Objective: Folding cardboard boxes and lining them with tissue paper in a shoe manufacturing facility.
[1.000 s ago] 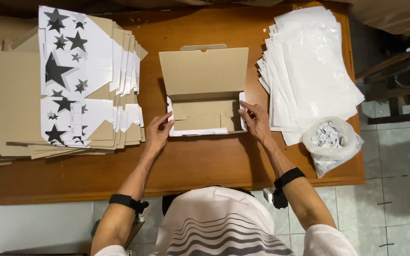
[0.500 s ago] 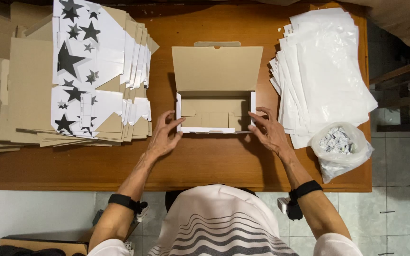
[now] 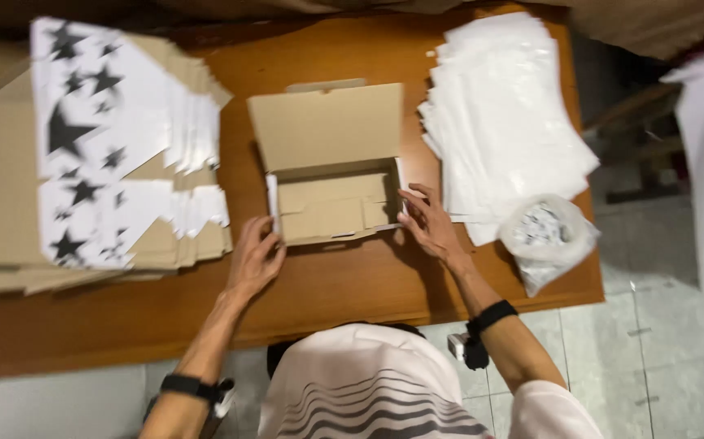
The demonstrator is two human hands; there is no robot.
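Note:
An open cardboard box point(image 3: 331, 203) with its lid standing up sits in the middle of the wooden table point(image 3: 344, 280). My left hand point(image 3: 254, 260) rests at the box's left front corner, fingers touching its side. My right hand point(image 3: 427, 221) presses against the box's right side wall, fingers spread. Neither hand lifts the box; both touch its outer walls.
A stack of flat cardboard blanks printed white with black stars point(image 3: 104, 154) lies at the left. A pile of white plastic bags point(image 3: 502, 126) lies at the right, with a clear bag of small items point(image 3: 549, 236) near the table's right front corner.
The view has shifted and blurred. My left hand slid down from the box's left wall to its front corner; my right hand stays at the right wall.

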